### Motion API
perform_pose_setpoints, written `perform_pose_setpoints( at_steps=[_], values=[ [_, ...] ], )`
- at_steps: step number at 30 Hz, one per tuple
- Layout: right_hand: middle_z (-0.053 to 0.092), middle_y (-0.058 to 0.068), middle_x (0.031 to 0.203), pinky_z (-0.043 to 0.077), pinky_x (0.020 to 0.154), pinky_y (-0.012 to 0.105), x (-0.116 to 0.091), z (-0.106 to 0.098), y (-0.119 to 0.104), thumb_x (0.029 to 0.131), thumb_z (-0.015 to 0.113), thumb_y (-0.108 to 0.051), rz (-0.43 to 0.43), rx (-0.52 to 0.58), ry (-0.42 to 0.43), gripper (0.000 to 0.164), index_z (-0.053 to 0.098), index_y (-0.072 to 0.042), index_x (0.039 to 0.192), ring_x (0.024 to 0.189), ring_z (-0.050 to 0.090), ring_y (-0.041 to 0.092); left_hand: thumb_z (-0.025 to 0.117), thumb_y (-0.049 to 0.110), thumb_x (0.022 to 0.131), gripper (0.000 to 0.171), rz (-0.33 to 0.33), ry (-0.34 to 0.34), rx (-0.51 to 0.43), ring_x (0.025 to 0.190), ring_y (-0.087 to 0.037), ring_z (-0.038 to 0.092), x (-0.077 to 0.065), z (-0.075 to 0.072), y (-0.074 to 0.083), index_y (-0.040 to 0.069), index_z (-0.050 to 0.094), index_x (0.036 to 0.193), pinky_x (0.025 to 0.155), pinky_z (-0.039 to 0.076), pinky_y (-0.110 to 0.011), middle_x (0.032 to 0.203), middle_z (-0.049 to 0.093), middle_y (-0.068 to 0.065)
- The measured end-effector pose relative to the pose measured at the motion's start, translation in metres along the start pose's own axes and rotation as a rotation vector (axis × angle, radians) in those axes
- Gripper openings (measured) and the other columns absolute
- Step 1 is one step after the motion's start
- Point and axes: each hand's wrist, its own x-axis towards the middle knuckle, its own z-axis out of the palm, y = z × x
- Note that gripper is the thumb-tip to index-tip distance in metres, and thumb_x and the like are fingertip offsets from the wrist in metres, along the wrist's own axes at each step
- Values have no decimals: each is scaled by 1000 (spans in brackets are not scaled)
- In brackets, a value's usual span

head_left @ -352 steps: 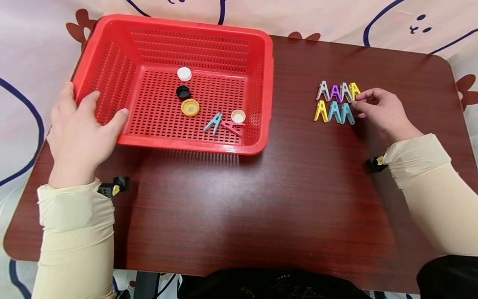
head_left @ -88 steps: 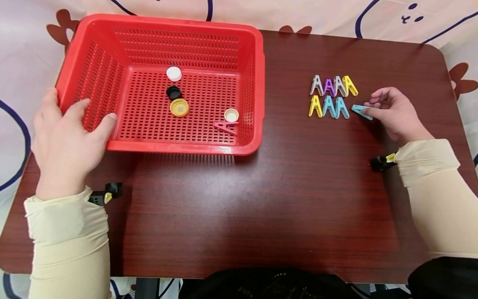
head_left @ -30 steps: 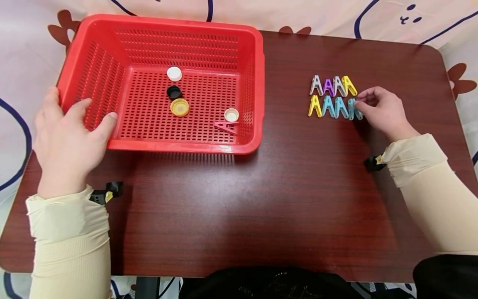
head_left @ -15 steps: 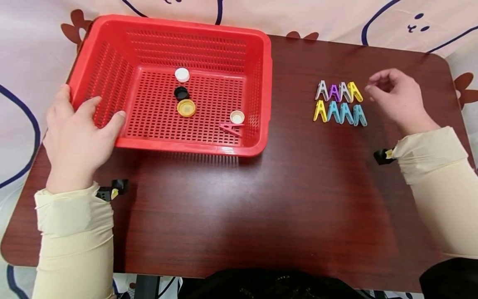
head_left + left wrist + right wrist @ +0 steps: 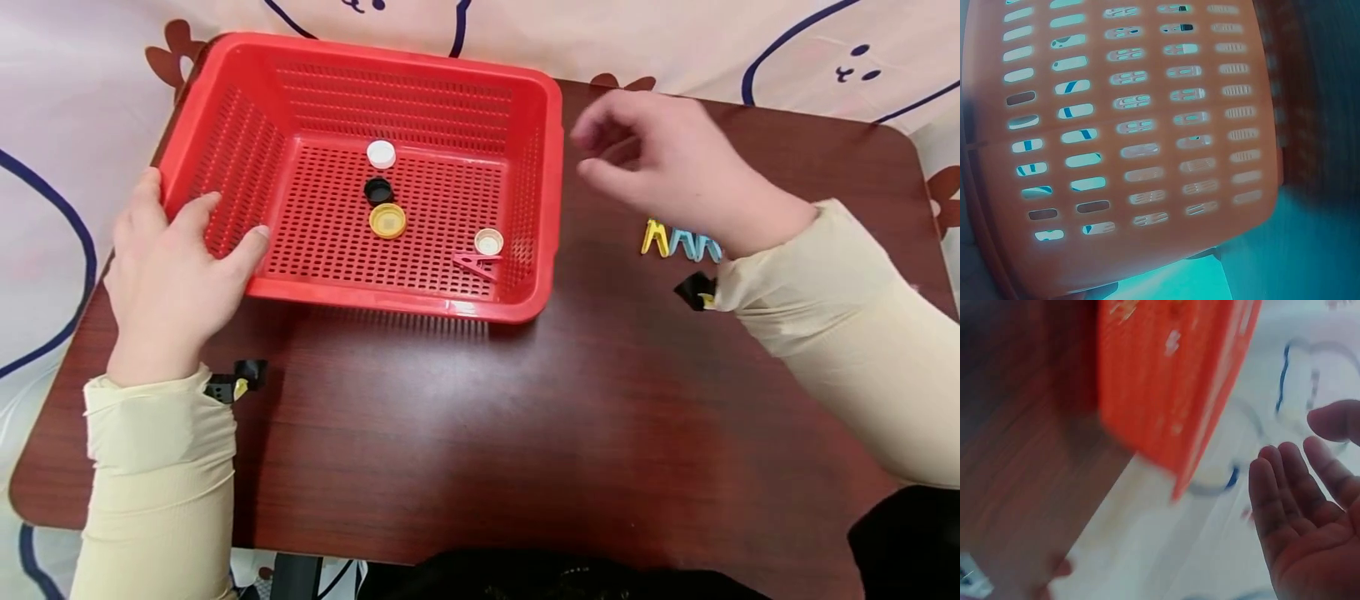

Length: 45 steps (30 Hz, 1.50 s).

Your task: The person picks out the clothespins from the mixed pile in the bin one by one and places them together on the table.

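Observation:
My left hand [image 5: 176, 275] rests over the near left corner of the red basket [image 5: 405, 308], fingers spread and fairly straight across its rim. The left wrist view shows the slotted basket wall but not the hand. My right hand [image 5: 667, 162], slightly blurred, hovers empty just right of the basket, fingers loosely bent; its fingers [image 5: 1297, 487] look extended in the right wrist view. Inside the basket lies a pink clothespin [image 5: 477, 266]. Beneath the right hand and wrist, a yellow clothespin [image 5: 655, 238] and a blue clothespin [image 5: 682, 242] show from the near row; the far row is hidden.
Also in the basket are a white cap [image 5: 381, 154], a black cap [image 5: 378, 191], a yellow cap [image 5: 387, 221] and a cream cap [image 5: 489, 242] close to the pink clothespin. The brown table [image 5: 480, 417] meets a patterned cloth [image 5: 675, 42] at the back.
A blue clothespin left the basket and was set at the right end of the near row. My right hand let go of it, then moved left toward the basket. The left hand stayed.

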Motion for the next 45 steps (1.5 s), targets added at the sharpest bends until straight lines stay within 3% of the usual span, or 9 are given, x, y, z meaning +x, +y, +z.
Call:
perform_pose_setpoints(
  at_steps=[5, 8, 13, 22, 30, 35, 41, 45],
  values=[
    [70, 9, 111, 53, 90, 31, 30, 20, -39, 94, 64, -7, -173, -39, -236, 20, 67, -2, 114, 99, 67, 19, 51, 42, 99, 75, -9, -8, 0, 151, -48, 9, -1, 0, -2, 0, 34, 159, 107, 25, -79, 170, 1, -22],
    [68, 8, 114, 53, 93, 36, 47, 30, -55, 95, 62, -10, -191, -79, -377, 22, 66, -3, 116, 102, 66, 20, 53, 42, 99, 76, -9, -13, 1, 151, -48, 9, 0, 0, -2, 1, 33, 159, 107, 26, -79, 170, 1, -22],
    [65, 5, 104, 49, 84, 35, 70, 42, -75, 95, 63, -11, -183, -160, -533, 17, 64, -7, 111, 90, 59, 20, 52, 42, 99, 76, -9, -12, 8, 151, -47, 9, 2, 0, -3, 2, 32, 160, 107, 25, -79, 170, 1, -22],
    [65, 4, 100, 46, 81, 32, 90, 70, -92, 94, 62, -8, -123, -160, -688, 19, 63, -7, 113, 93, 56, 19, 53, 45, 99, 77, -10, -23, -11, 152, -45, 7, 3, 1, -1, 3, 34, 160, 108, 24, -78, 171, -1, -19],
    [60, 6, 107, 46, 79, 32, 104, 76, -97, 96, 65, -13, -80, -345, -793, 19, 63, -9, 114, 94, 54, 21, 54, 45, 98, 76, -1, -7, -11, 152, -43, 7, 4, 1, 1, 5, 34, 161, 109, 23, -78, 171, -1, -18],
    [56, 8, 98, 42, 76, 33, 111, 82, -100, 94, 60, -9, -106, -437, -849, 10, 59, -9, 104, 88, 50, 22, 51, 48, 99, 76, 1, 4, -6, 152, -43, 7, 3, 1, -1, 6, 35, 160, 109, 22, -78, 171, 0, -17],
    [60, 12, 107, 43, 80, 36, 115, 99, -109, 96, 53, -6, -149, -589, -981, 26, 65, -6, 119, 92, 50, 26, 52, 49, 99, 77, -11, 0, -8, 153, -42, 6, 2, 3, -2, 6, 36, 160, 109, 22, -78, 172, -2, -16],
    [58, 12, 107, 40, 79, 36, 118, 110, -111, 98, 50, -5, -167, -613, -995, 27, 65, -4, 121, 92, 48, 26, 53, 48, 98, 76, -8, 17, -8, 153, -42, 8, 3, 2, -2, 6, 37, 159, 109, 23, -78, 172, -1, -15]
  ],
)
